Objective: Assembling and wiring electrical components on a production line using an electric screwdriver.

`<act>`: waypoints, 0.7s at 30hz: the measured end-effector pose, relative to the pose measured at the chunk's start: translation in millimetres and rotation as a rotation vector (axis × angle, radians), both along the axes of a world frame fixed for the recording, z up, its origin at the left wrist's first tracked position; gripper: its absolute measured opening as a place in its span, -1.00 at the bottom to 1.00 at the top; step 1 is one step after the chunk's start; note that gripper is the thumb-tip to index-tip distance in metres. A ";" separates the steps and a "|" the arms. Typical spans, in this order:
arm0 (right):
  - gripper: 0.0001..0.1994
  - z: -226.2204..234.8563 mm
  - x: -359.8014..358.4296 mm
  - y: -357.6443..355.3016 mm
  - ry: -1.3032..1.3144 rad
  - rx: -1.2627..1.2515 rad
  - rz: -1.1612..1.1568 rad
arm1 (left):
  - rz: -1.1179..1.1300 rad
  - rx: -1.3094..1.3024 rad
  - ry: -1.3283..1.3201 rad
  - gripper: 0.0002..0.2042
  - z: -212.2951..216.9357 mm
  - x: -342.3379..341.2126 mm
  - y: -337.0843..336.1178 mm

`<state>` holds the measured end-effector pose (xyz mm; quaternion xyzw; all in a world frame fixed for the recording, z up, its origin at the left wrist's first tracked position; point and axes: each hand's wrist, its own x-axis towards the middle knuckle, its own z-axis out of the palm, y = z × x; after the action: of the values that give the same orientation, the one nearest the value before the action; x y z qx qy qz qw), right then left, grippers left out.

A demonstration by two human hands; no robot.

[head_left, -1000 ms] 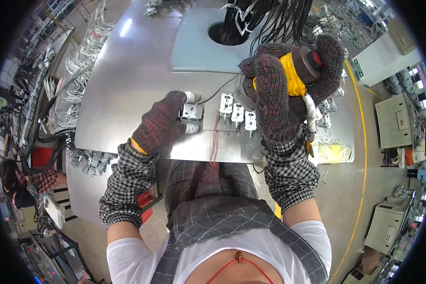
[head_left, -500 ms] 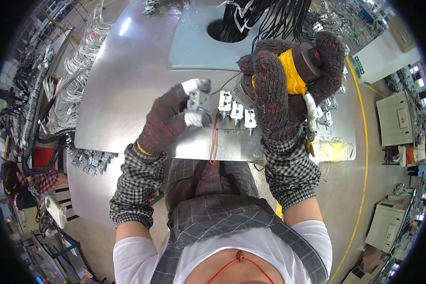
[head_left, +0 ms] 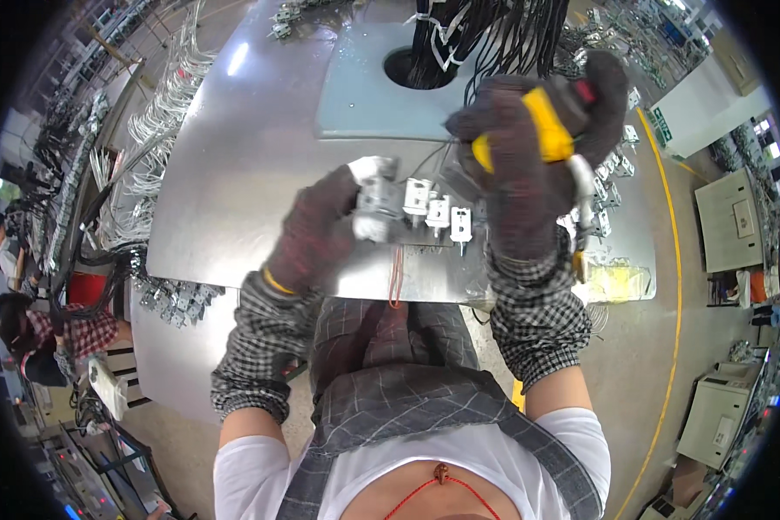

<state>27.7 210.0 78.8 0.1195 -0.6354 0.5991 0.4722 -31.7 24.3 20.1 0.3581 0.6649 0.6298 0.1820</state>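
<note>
My left hand (head_left: 316, 225), in a dark knitted glove with white-wrapped fingertips, pinches a small grey metal block (head_left: 378, 198) over the near part of the metal table. In the same kind of glove, my right hand (head_left: 522, 195) grips a dark power tool (head_left: 548, 126) banded with yellow; motion blurs it and the fingers cover much of its body. Between the two hands, several small white-and-silver connector blocks (head_left: 438, 211) stand in a slanting row. Below the left hand's block, a thin orange cord loop (head_left: 396, 279) hangs over the table edge.
A pale blue plate (head_left: 347, 104) with a round hole lies farther back, black cables (head_left: 433, 43) rising from it. More metal blocks (head_left: 600, 217) line the right side. White wires (head_left: 152, 139) hang at left. A clear yellowish packet (head_left: 615, 282) lies near the right corner.
My left hand has shifted slightly right with the grey block, nearer the row of connector blocks. The power tool has turned a little in my right hand. The whole view has shifted slightly.
</note>
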 end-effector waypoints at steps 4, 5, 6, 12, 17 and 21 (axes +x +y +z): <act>-0.48 16.9 19.7 18.3 0.072 -0.255 0.054 | 0.013 -0.026 0.326 -0.40 4.7 1.2 38.2; -0.46 18.1 19.7 22.9 0.178 -0.087 -0.173 | 0.016 -0.025 0.325 -0.40 3.2 -0.8 37.7; -0.44 21.7 21.8 25.6 0.141 -0.182 -0.043 | -0.003 -0.040 0.264 -0.39 0.2 -3.8 34.4; -0.30 9.2 1.5 16.2 0.194 -0.259 0.103 | 0.006 -0.241 0.491 -0.40 -1.1 -22.2 21.4; -0.25 9.6 3.3 13.0 0.183 -0.235 0.143 | -0.001 -0.473 0.570 -0.40 28.2 -8.9 37.7; -0.27 12.8 10.7 8.4 0.096 -0.325 0.187 | -0.037 -0.466 0.591 -0.42 24.8 -10.7 35.0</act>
<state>38.3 218.4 91.6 0.1287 -0.4930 0.7288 0.4573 -42.4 59.3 44.9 0.4851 0.8077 0.3277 0.0701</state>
